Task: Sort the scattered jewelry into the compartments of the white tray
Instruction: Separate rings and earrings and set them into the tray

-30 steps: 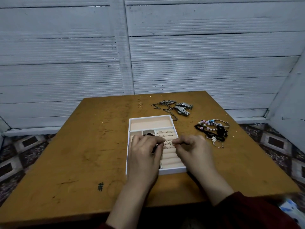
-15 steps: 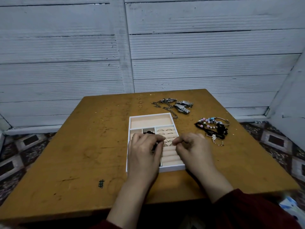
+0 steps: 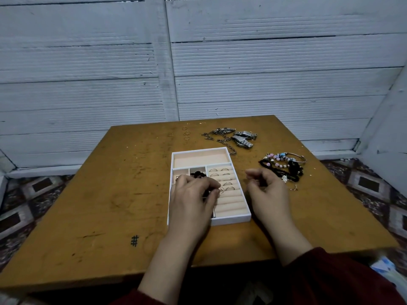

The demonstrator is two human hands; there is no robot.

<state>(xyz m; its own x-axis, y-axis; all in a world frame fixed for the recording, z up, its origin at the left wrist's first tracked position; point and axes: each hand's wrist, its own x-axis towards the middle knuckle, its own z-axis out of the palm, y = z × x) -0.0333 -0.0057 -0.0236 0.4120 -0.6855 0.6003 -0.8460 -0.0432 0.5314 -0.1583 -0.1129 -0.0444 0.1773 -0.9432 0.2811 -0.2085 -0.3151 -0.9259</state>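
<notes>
Left hand (image 3: 193, 195) pinches a ring (image 3: 221, 190) over white tray (image 3: 231, 220); right hand (image 3: 268, 192) loosely curled, empty.

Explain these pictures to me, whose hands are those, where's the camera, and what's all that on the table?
No machine here: a person's two bare hands, filmed by one wide-angle camera worn on the head, looking down. On the brown table sits a white tray with compartments; several rings stand in its padded rolls. Farther back lie loose rings, and chains with metal watches; to the right, a heap of beaded bracelets. The left hand curls over the tray; whether it grips anything is hidden. The right hand hovers between tray and bracelets, fingers loosely curled, apparently holding nothing.
</notes>
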